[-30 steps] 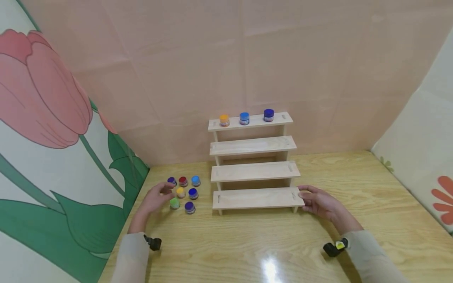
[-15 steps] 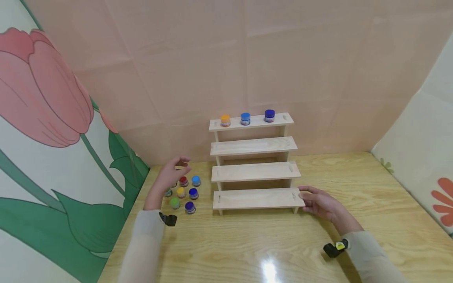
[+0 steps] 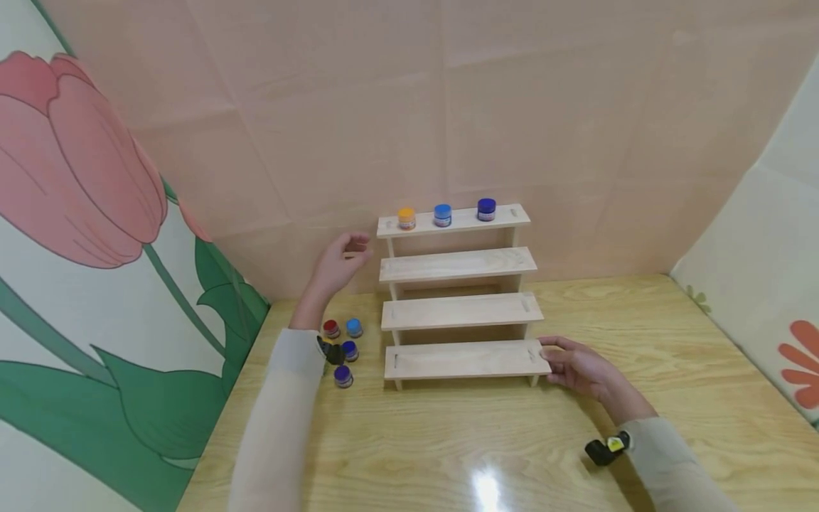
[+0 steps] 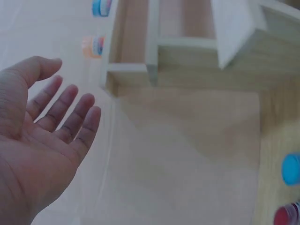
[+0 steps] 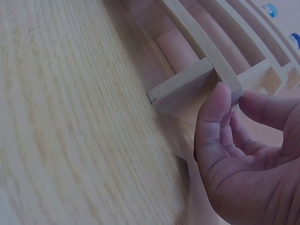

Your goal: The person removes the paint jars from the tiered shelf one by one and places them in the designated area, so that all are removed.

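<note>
A four-step wooden display rack (image 3: pixel 463 311) stands on the table. On its top step are three small paint jars: an orange jar (image 3: pixel 407 218), a light blue jar (image 3: pixel 443 215) and a dark blue jar (image 3: pixel 486 209). My left hand (image 3: pixel 342 263) is raised in the air left of the upper steps. In the left wrist view its palm shows bare, with the fingers loosely bent near the orange jar. My right hand (image 3: pixel 579 368) pinches the right end of the lowest step between thumb and fingers, as the right wrist view confirms.
More paint jars stand on the table left of the rack, among them a red jar (image 3: pixel 330 328), a light blue one and purple-blue ones. The left sleeve hides others. A pink backdrop (image 3: pixel 576 142) rises close behind the rack.
My left hand has moved up and to the right, from the table jars to beside the rack's upper part. The right hand and the rack stay where they were.
</note>
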